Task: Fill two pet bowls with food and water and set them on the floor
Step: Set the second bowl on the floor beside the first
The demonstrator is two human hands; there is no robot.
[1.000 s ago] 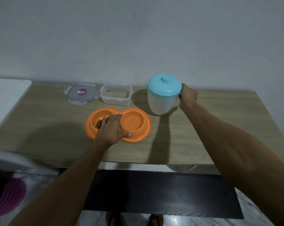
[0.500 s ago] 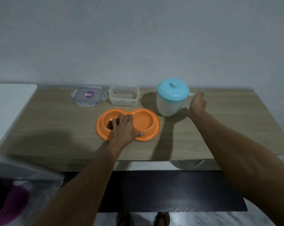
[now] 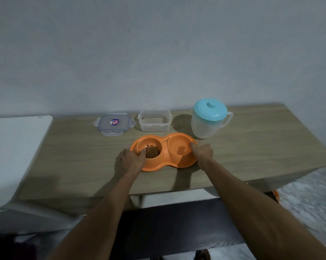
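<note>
An orange double pet bowl (image 3: 165, 147) lies on the wooden table (image 3: 252, 147). Its left cup holds brown kibble (image 3: 152, 152); whether its right cup (image 3: 178, 147) holds water I cannot tell. My left hand (image 3: 130, 160) grips the bowl's left rim, thumb over the edge next to the kibble. My right hand (image 3: 202, 152) grips the right rim, thumb inside the right cup. A white jug with a blue lid (image 3: 209, 118) stands behind the bowl at the right, free of both hands.
A clear food container (image 3: 155, 120) stands open at the back of the table, its lid (image 3: 115, 124) lying to its left. A white surface (image 3: 12, 147) adjoins the table on the left. A dark shelf (image 3: 177, 228) and marble floor (image 3: 308, 194) lie below.
My right hand left the jug's handle and came down onto the bowl's right rim. My left hand slid from the bowl's middle to its left rim.
</note>
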